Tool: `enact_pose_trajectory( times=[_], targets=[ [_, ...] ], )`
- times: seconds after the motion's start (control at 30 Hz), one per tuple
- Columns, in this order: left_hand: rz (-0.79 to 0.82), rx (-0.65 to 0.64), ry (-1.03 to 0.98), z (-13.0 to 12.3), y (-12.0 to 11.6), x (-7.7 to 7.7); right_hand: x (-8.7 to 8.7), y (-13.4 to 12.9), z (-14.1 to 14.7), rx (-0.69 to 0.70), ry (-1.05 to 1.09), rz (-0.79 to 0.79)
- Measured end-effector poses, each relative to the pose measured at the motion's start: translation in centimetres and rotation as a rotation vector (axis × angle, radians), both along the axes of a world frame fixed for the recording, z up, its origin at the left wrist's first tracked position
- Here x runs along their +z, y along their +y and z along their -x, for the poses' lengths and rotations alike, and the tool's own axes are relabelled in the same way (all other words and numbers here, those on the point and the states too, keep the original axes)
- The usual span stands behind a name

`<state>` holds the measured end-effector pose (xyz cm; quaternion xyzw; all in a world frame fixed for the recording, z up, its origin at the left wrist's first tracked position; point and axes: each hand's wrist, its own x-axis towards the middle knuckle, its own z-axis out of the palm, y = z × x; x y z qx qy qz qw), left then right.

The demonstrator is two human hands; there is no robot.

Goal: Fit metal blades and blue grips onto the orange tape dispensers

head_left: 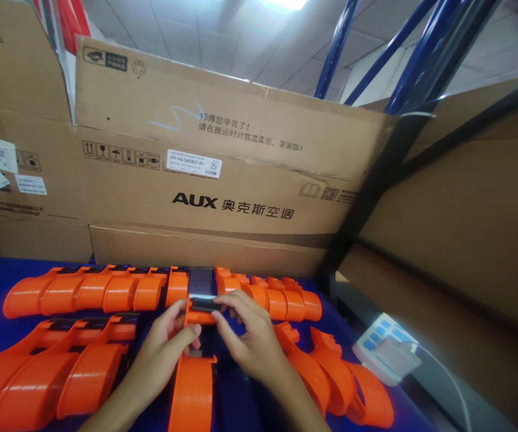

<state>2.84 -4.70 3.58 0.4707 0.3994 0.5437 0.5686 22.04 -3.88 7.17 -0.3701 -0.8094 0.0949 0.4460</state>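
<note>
An orange tape dispenser (pixel 193 393) points away from me in the middle of the blue surface, its curved body toward me. My left hand (pixel 166 342) is closed around its narrow neck, the thumb on the near side. A black piece (pixel 204 305) sits across the dispenser's head, and a pale toothed strip (pixel 203 296) shows along its far edge. My right hand (pixel 247 330) pinches the right end of this black piece between thumb and fingers. Just beyond the head lies a dark flat rectangular item (pixel 201 281), partly hidden.
Rows of similar orange dispensers lie at back left (pixel 117 292), front left (pixel 38 381), back right (pixel 277 303) and front right (pixel 335 381). Printed cardboard (pixel 241 225) walls off the back. A power strip (pixel 382 348) with a plugged-in adapter sits right, near a dark rack post (pixel 353 222).
</note>
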Motion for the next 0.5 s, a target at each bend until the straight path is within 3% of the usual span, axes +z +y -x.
enact_pose_trajectory(
  times=[0.2, 0.33, 0.4, 0.5],
  targets=[
    [-0.051, -0.021, 0.037, -0.1, -0.2, -0.1, 0.0, -0.3, 0.2, 0.036, -0.029, -0.007],
    [0.008, -0.081, -0.019, -0.1, 0.0, -0.4, 0.2, -0.5, 0.1, 0.049, 0.016, 0.043],
    [0.063, -0.081, -0.074, 0.1, 0.2, -0.6, 0.3, -0.3, -0.2, -0.001, 0.095, 0.056],
    [0.103, -0.019, -0.143, 0.4, 0.3, -0.9, 0.1, 0.5, -0.8, -0.182, 0.185, 0.063]
  ],
)
